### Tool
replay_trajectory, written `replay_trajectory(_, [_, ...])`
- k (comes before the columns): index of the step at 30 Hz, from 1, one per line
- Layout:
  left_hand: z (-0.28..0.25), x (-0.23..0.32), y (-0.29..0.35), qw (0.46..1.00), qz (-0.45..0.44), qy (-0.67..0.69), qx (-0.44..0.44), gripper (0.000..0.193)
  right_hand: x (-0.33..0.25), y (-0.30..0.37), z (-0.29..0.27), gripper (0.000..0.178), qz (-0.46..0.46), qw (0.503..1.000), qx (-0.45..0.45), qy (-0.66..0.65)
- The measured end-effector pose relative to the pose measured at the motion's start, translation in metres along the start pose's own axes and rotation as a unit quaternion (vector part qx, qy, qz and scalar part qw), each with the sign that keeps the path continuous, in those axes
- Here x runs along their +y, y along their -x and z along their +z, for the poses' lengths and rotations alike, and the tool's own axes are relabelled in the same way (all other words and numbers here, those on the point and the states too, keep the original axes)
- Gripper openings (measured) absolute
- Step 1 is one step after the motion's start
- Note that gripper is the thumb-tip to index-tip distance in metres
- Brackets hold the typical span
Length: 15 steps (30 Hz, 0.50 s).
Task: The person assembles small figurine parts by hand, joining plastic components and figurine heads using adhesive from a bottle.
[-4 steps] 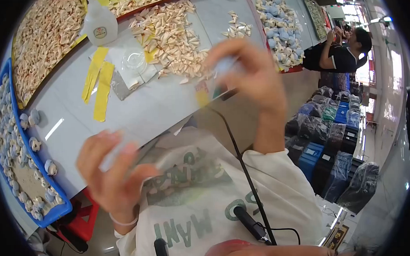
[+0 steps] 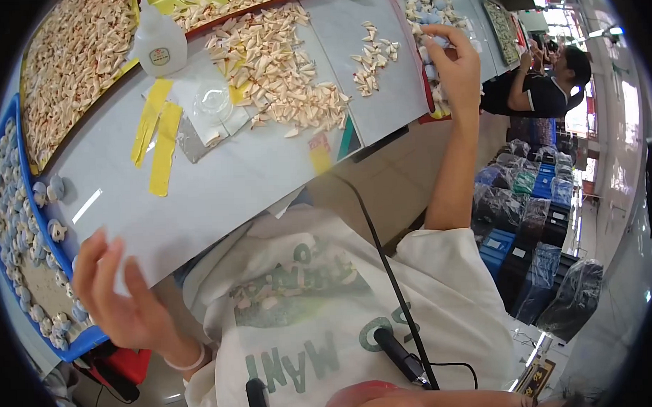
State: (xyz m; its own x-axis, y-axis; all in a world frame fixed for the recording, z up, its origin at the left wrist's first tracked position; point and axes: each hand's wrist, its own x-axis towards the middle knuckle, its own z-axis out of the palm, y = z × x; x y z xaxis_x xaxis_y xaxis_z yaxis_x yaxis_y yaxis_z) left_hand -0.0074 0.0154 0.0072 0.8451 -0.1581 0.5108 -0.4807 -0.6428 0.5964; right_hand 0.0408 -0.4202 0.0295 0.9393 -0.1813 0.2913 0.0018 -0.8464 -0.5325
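1. Right hand (image 2: 456, 64): reaches to the far right of the table (image 2: 239, 185), fingertips pinched on a small pale-blue piece (image 2: 439, 40) at the edge of a tray of like pieces (image 2: 426, 13).
2. Left hand (image 2: 117, 293): fingers spread apart, holding nothing, at the near left table edge, beside the blue tray (image 2: 25, 187) of blue-white pieces.
3. Cream shell-shaped pieces (image 2: 278, 61): heaped mid-table; a smaller cluster (image 2: 372, 57) lies right of them.
4. White glue bottle (image 2: 159, 46) and yellow strips (image 2: 158, 137): far left.
5. Another person (image 2: 544, 88): far right.
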Motion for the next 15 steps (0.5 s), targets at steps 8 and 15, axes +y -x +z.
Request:
replay_trajectory(8, [-0.036,-0.002,0.000,0.952,-0.128,-0.245,-0.131,0.028,0.030,-0.023,-0.007,0.018,-0.066,0.964,0.019,0.257])
replay_trajectory(15, [-0.014,0.008,0.008,0.916,-0.128,-0.347,-0.158,0.042,-0.001,-0.019,-0.005,0.020,-0.032,0.946,0.047,0.320])
